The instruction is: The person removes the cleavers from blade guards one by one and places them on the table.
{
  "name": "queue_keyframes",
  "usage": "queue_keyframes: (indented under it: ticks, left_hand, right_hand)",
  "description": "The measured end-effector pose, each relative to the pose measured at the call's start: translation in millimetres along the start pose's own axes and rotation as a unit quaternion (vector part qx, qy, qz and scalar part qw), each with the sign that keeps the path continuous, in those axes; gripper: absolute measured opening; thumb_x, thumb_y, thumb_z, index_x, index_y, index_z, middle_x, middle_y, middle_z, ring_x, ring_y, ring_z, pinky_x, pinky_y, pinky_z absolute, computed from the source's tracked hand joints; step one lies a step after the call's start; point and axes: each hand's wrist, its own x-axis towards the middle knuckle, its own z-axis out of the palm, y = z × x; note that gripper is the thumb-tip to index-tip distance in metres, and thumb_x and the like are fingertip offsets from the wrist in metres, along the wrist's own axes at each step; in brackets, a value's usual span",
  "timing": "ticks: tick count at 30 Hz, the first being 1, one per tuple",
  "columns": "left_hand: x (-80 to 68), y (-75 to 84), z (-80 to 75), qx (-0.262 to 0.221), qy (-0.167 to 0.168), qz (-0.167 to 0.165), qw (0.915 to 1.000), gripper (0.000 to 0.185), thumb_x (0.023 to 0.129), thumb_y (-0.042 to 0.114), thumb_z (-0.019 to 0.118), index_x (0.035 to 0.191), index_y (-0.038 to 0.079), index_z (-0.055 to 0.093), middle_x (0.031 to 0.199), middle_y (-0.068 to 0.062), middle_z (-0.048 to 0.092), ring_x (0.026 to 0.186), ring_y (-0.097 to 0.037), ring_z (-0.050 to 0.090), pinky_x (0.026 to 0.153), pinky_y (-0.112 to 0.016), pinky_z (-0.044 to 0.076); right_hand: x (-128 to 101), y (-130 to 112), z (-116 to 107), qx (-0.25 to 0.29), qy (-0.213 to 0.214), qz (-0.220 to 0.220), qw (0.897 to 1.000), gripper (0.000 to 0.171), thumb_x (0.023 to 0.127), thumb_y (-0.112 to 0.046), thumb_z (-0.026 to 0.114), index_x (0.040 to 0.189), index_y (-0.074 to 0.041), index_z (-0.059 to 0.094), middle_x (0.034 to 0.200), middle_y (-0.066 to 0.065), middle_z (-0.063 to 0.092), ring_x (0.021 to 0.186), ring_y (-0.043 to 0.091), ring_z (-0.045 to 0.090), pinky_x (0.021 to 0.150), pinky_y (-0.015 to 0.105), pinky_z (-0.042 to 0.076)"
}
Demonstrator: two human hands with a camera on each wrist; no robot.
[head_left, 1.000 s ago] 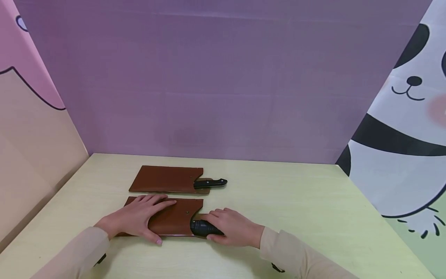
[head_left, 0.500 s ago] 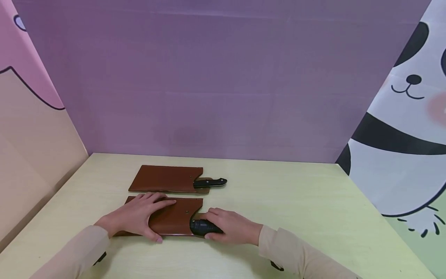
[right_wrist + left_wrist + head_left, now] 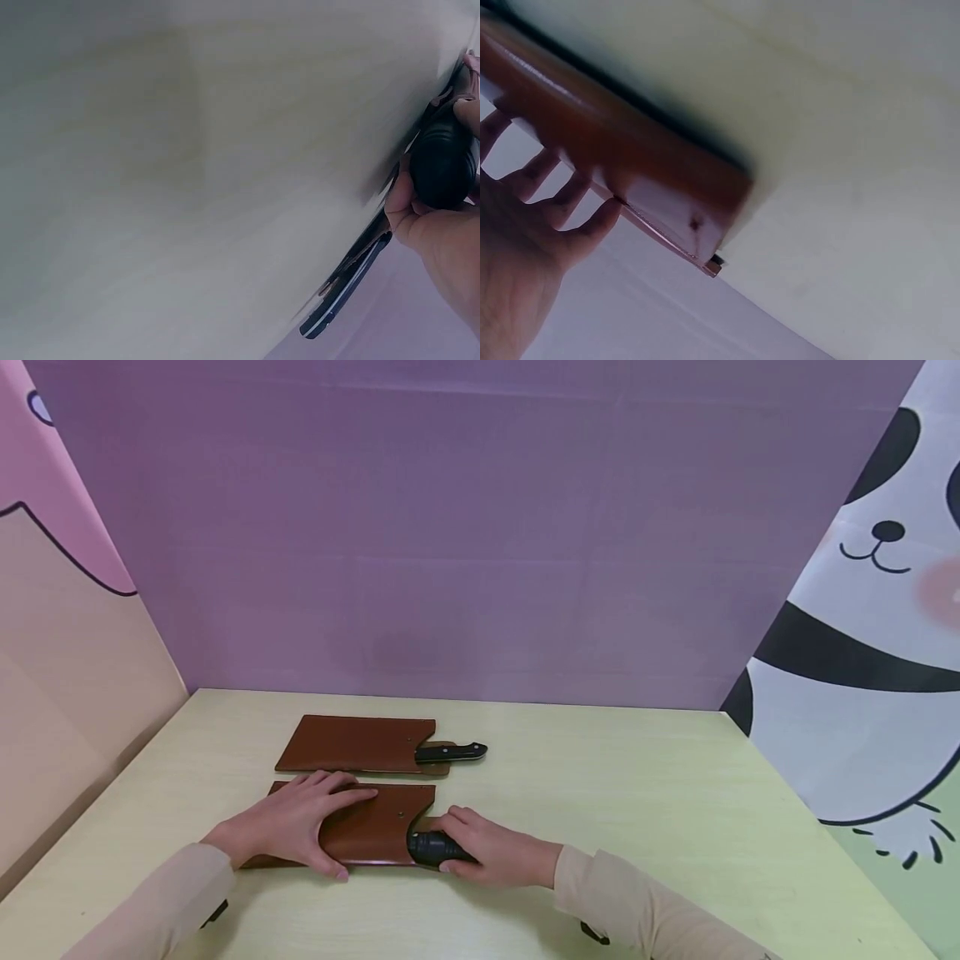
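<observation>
Your left hand (image 3: 288, 823) presses flat on the brown leather sheath (image 3: 371, 831); your right hand (image 3: 491, 852) grasps the black ribbed knife handle (image 3: 429, 847) at its mouth.

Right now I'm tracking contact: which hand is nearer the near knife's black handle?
Right. The right hand grips the black handle; the left hand rests on the brown sheath beside it.

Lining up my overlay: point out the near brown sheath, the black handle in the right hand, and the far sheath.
near brown sheath (image 3: 375, 831), head view, bare leather face.
black handle (image 3: 423, 847), head view, exposed butt end.
far sheath (image 3: 356, 745), head view, middle of its face.
</observation>
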Motion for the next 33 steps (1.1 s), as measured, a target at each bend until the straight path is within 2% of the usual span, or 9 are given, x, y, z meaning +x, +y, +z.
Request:
queue_keyframes:
  ticks: [15, 24, 33]
  left_hand:
    - [1.2, 3.7, -4.4, -0.006, -0.005, -0.012, 0.9999, 0.097, 0.054, 0.081, 0.060, 0.135, 0.029, 0.044, 0.130, -0.001, 0.043, 0.116, -0.023, 0.041, 0.087, -0.055, 0.040]
    - [1.6, 8.2, -8.5, 0.009, 0.017, 0.003, 0.9998, 0.097, 0.054, 0.080, 0.061, 0.134, 0.027, 0.046, 0.127, -0.001, 0.045, 0.113, -0.021, 0.042, 0.090, -0.052, 0.038]
    - [1.4, 11.2, -12.4, 0.008, 0.005, -0.010, 0.9999, 0.096, 0.056, 0.077, 0.064, 0.135, 0.028, 0.044, 0.129, -0.002, 0.044, 0.114, -0.021, 0.041, 0.092, -0.053, 0.037]
  right_hand:
    - [-3, -2, -4, 0.029, -0.008, 0.011, 0.999, 0.035, 0.094, -0.024, 0.051, 0.125, -0.013, 0.039, 0.119, 0.001, 0.046, 0.105, 0.009, 0.039, 0.088, 0.021, 0.041]
    - [-5, -1, -5, 0.055, 0.010, 0.008, 0.998, 0.033, 0.092, -0.022, 0.053, 0.121, -0.014, 0.039, 0.116, 0.002, 0.049, 0.100, 0.009, 0.039, 0.086, 0.021, 0.042]
    - [-6, 1, -7, 0.060, 0.031, -0.007, 0.998, 0.034, 0.092, -0.022, 0.054, 0.122, -0.013, 0.040, 0.116, 0.002, 0.051, 0.098, 0.011, 0.041, 0.083, 0.021, 0.042]
